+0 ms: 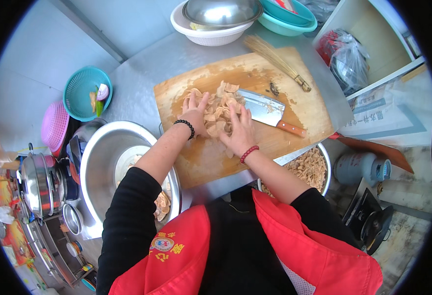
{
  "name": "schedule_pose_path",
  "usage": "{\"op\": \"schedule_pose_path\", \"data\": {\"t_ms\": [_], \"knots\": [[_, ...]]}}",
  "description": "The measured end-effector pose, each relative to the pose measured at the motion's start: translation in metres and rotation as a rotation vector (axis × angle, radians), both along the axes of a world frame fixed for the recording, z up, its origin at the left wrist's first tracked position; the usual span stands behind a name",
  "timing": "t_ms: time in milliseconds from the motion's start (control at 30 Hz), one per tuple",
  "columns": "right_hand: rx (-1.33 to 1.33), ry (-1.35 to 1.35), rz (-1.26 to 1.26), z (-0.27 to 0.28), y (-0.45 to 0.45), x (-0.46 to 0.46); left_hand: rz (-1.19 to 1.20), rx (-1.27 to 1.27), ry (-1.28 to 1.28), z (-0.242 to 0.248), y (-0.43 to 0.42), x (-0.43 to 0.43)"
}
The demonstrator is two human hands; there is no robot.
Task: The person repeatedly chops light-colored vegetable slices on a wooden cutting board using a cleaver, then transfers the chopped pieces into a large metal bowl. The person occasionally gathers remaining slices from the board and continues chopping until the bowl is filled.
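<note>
A pile of thin, pale brown food slices [219,107] lies on the wet wooden cutting board [201,169]. My left hand [195,114] presses against the pile's left side, fingers spread. On the right side my right hand [241,129] touches the slices with its fingers apart, thumb toward the near edge. The two hands frame the pile between them. Just right of it lies a cleaver [264,107], its broad blade flat on the board and its wooden handle [291,129] pointing right. The blade's left end is partly hidden by slices.
A large steel basin [101,162] with some slices stands left of the board. Below its right edge, a bowl holds many cut pieces [308,169]. A straw whisk [278,61] lies on the board's far right. Plastic baskets [72,96] stand left; a gas cylinder [360,167] stands right.
</note>
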State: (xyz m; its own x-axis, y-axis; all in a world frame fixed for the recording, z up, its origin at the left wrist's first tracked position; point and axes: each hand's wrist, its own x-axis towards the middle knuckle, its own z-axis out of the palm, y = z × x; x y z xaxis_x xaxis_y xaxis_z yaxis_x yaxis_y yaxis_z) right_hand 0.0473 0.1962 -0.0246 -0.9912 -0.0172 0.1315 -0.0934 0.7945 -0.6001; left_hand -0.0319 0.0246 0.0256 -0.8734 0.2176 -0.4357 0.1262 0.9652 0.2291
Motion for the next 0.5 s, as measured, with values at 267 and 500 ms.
{"op": "schedule_pose_path", "data": {"t_ms": [267,500], "knots": [[0.021,0.137,0.082,0.001,0.019,-0.013,-0.083,0.665,0.562,0.059,-0.093,0.049],[-0.256,0.358,0.489,0.093,-0.055,0.001,0.667,0.437,0.402,0.029,-0.282,0.174]]}}
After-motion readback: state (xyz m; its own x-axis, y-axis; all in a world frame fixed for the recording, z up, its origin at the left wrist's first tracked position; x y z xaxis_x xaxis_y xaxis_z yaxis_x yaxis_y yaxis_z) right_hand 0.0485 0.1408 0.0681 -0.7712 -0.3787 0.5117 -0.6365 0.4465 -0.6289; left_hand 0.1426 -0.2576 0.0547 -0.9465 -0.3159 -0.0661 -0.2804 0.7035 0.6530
